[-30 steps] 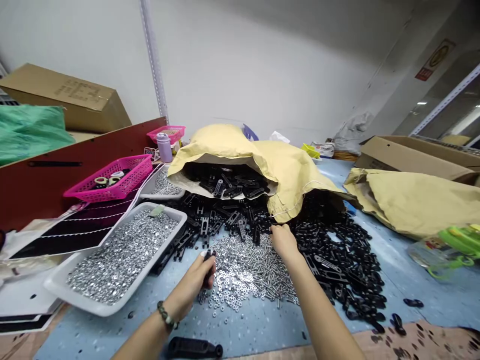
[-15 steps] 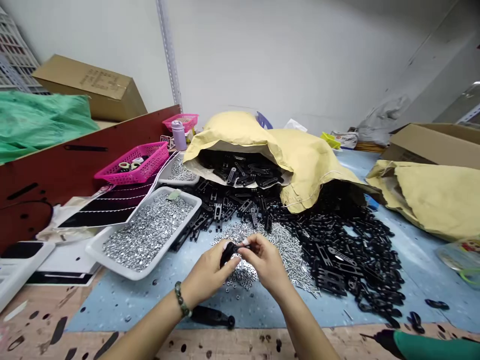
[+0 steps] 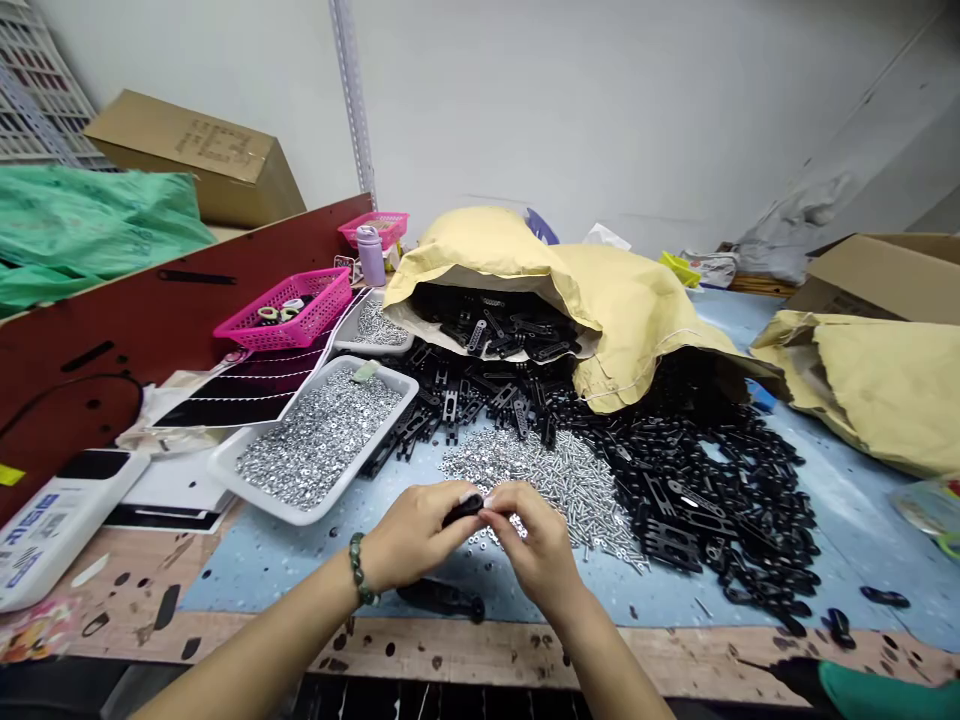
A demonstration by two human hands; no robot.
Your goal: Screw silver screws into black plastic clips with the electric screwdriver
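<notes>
My left hand [image 3: 416,535] grips a small black plastic part [image 3: 463,511] above the blue mat. My right hand [image 3: 536,548] pinches the part's far end with its fingertips, and whatever they hold there is hidden. Below the hands lies a spread of silver screws and small nuts [image 3: 540,490]. A white tray [image 3: 279,503] full of silver nuts stands to the left of my hands. A longer black piece [image 3: 442,600] rests on the mat just under my wrists.
A large heap of black plastic parts [image 3: 720,500] spills from a yellow bag [image 3: 600,320] at the back. A pink basket [image 3: 283,310] and a lilac bottle [image 3: 370,255] stand back left. A green-handled tool [image 3: 862,685] lies at the bottom right edge.
My right hand has moved from the pile to the black part, joining my left. Both hands have drawn closer together, and the view has tilted further down and shifted.
</notes>
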